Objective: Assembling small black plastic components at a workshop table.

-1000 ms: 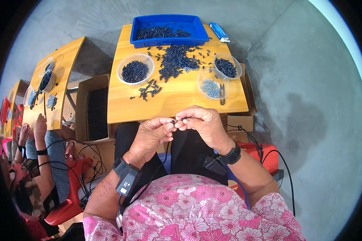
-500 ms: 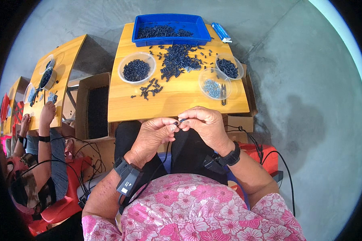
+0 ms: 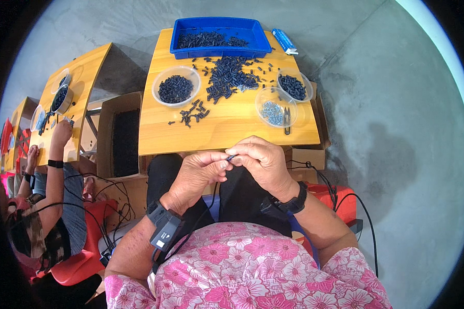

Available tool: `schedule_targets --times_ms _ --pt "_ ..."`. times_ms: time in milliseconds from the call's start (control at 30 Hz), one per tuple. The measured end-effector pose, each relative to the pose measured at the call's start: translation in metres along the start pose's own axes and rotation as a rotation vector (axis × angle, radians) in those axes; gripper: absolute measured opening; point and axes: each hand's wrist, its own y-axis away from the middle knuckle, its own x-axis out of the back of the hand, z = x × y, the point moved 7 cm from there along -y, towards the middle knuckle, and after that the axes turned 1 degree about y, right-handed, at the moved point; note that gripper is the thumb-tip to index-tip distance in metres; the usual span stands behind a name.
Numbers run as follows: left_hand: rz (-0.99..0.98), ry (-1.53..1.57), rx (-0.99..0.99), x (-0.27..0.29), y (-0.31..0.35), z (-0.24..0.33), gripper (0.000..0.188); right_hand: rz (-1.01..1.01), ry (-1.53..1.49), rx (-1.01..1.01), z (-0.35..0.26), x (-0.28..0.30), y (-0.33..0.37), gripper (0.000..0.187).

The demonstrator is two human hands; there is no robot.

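Note:
Just off the table's front edge, my left hand (image 3: 197, 174) and my right hand (image 3: 261, 162) meet, fingertips pinched together on a small dark plastic piece (image 3: 231, 157). Most of that piece is covered by my fingers. Ahead on the table lies a heap of small black tubular pieces (image 3: 227, 77), with a looser scatter (image 3: 192, 114) nearer me. A clear round bowl (image 3: 158, 101) of dark pieces stands at the left. On the right, one clear tub (image 3: 311, 88) holds black pieces, and a nearer tub (image 3: 260, 116) contains small silvery metal parts. Small snips (image 3: 287, 121) lean over its rim.
A blue tray (image 3: 221, 52) of black pieces sits at the table's (image 3: 165, 135) far edge, beside a blue-and-white box (image 3: 284, 41). Cardboard cartons (image 3: 105, 135) flank the table. Cables (image 3: 368, 219) run from my wrists. Leftward, another person's hand (image 3: 62, 133) works at a neighbouring table.
My fingertips have drawn closer together around the small dark piece, so less of it shows. The neighbouring person's hand has shifted slightly upward. The containers stay put.

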Motion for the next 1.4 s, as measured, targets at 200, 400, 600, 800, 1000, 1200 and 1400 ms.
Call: schedule_targets --times_ms 200,400,600,800,1000,1200,1400 --pt "-0.006 0.003 -0.011 0.0 0.0 -0.001 0.024 -0.015 0.2 0.107 -0.008 0.0 -0.001 0.019" --pt "-0.002 0.026 0.017 -0.005 0.0 -0.001 0.02 -0.009 0.272 0.178 -0.013 0.001 -0.001 0.018" --pt "0.061 -0.016 0.027 0.001 0.001 -0.001 0.019 0.021 -0.068 -0.131 0.023 0.001 0.002 0.011" --pt "0.136 -0.006 0.061 0.008 -0.001 0.0 0.014 0.105 -0.686 -0.641 0.096 0.008 0.016 0.013" --pt "0.175 0.012 0.103 0.021 -0.003 -0.007 0.014 0.259 -0.748 -0.609 0.105 0.058 0.002 0.014" --pt "0.176 0.069 0.12 0.024 -0.01 -0.012 0.013 0.221 -0.568 -0.605 0.107 0.059 -0.01 0.014" --pt "0.17 0.153 0.078 0.031 -0.029 -0.017 0.011 0.018 -0.185 -0.596 0.107 0.032 -0.026 0.008"
